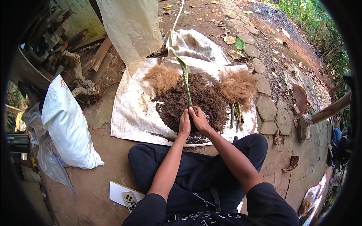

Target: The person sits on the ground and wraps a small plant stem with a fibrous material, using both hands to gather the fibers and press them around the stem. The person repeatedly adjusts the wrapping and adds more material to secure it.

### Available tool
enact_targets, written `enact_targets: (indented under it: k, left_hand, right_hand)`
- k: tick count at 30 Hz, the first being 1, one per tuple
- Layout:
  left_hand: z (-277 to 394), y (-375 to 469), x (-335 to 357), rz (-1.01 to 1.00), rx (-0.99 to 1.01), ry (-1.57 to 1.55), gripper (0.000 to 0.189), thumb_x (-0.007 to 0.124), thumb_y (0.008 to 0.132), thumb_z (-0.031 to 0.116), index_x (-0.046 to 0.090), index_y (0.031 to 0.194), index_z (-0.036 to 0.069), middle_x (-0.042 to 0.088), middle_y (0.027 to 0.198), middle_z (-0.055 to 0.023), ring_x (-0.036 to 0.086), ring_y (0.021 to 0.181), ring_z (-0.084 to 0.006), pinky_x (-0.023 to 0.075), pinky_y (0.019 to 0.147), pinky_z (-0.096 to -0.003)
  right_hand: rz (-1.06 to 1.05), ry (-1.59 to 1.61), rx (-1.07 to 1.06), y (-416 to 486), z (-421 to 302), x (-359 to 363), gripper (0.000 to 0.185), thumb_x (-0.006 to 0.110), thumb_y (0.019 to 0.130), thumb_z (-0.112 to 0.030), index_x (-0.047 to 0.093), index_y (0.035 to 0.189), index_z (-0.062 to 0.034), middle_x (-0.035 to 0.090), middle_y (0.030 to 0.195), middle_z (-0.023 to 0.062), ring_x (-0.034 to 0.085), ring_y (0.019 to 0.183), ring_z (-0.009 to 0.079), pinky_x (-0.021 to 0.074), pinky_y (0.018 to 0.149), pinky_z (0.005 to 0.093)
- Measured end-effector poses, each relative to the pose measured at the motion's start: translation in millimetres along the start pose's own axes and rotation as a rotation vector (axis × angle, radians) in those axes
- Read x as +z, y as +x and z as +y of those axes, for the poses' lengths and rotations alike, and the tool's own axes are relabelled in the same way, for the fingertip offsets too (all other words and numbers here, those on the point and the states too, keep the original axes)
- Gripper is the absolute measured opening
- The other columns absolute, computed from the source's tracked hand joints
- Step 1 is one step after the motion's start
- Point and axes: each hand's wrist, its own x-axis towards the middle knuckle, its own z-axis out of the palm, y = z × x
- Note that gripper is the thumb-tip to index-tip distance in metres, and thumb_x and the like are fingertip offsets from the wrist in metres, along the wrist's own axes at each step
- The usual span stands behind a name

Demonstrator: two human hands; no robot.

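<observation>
A tall snake plant leaf (185,77), green with pale edges, stands upright in front of me. My left hand (185,123) and my right hand (200,121) meet at its base, thumbs together and fingers curled around it. Between my palms shows a dark, rounded thing (194,128), maybe a black pot or plant bag; my hands hide most of it. Around and behind lies a heap of dark, fibrous potting mix (208,94) on a white woven sack (127,113). Loose brown coconut fibre lies in a left clump (162,79) and a right clump (238,86).
Several cut narrow leaves (237,115) lie at the sack's right. A full white sack (70,127) stands on the left, near gnarled wood (82,76). A phone (129,200) rests partly on a white board (117,193) beside my knee. A wooden pole (331,108) juts in from the right.
</observation>
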Motion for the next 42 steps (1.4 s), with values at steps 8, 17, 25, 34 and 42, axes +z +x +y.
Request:
enact_targets:
  k: [8, 17, 25, 34, 42]
  left_hand:
    - [3.6, -10.5, -0.7, 0.005, 0.032, 0.145, 0.048, 0.036, 0.116, 0.037, 0.063, 0.12, -0.003, 0.068, 0.109, -0.0117, 0.062, 0.103, -0.0194, 0.0494, 0.091, -0.035]
    - [2.4, -4.3, 5.7, 0.137, -0.031, -0.038, 0.05, 0.039, 0.114, 0.039, 0.064, 0.119, -0.004, 0.067, 0.113, -0.0109, 0.059, 0.111, -0.0176, 0.0466, 0.096, -0.0343]
    - [8.3, -4.3, -3.4, 0.059, 0.126, -0.001, 0.045, 0.039, 0.114, 0.035, 0.06, 0.111, -0.005, 0.059, 0.093, -0.01, 0.052, 0.089, -0.0178, 0.0443, 0.082, -0.0355]
    - [11.9, -15.8, -2.8, 0.108, 0.241, 0.111, 0.046, 0.038, 0.113, 0.031, 0.061, 0.13, -0.005, 0.068, 0.112, -0.02, 0.065, 0.104, -0.0285, 0.0492, 0.092, -0.0379]
    - [12.6, -12.7, 0.9, 0.079, 0.195, 0.169, 0.05, 0.041, 0.113, 0.035, 0.063, 0.134, -0.004, 0.071, 0.122, -0.0183, 0.067, 0.109, -0.0253, 0.0507, 0.095, -0.0363]
  right_hand:
    - [0.076, 0.044, 0.006, -9.7, -3.2, 9.0, 0.054, 0.055, 0.108, -0.048, 0.058, 0.135, -0.0014, 0.07, 0.116, 0.0193, 0.065, 0.107, 0.0262, 0.0497, 0.094, 0.0396]
    - [-0.087, 0.383, 0.257, 4.9, 2.0, 1.5, 0.055, 0.047, 0.109, -0.056, 0.061, 0.126, -0.0058, 0.063, 0.112, 0.0055, 0.056, 0.101, 0.0152, 0.0443, 0.094, 0.0311]
    - [-0.086, 0.594, 0.255, -4.4, -19.8, -0.6, 0.062, 0.039, 0.111, -0.058, 0.058, 0.138, -0.0056, 0.063, 0.126, 0.004, 0.056, 0.114, 0.0146, 0.0418, 0.108, 0.0325]
    - [-0.302, 0.514, 0.162, -0.3, -14.3, -3.8, 0.049, 0.047, 0.111, -0.048, 0.058, 0.138, -0.0087, 0.063, 0.121, 0.0034, 0.057, 0.107, 0.0119, 0.0486, 0.094, 0.0309]
    - [-0.129, 0.433, 0.083, -15.7, -21.0, -0.6, 0.049, 0.042, 0.112, -0.053, 0.058, 0.123, -0.0082, 0.057, 0.102, 0.0024, 0.052, 0.092, 0.0126, 0.0464, 0.083, 0.0306]
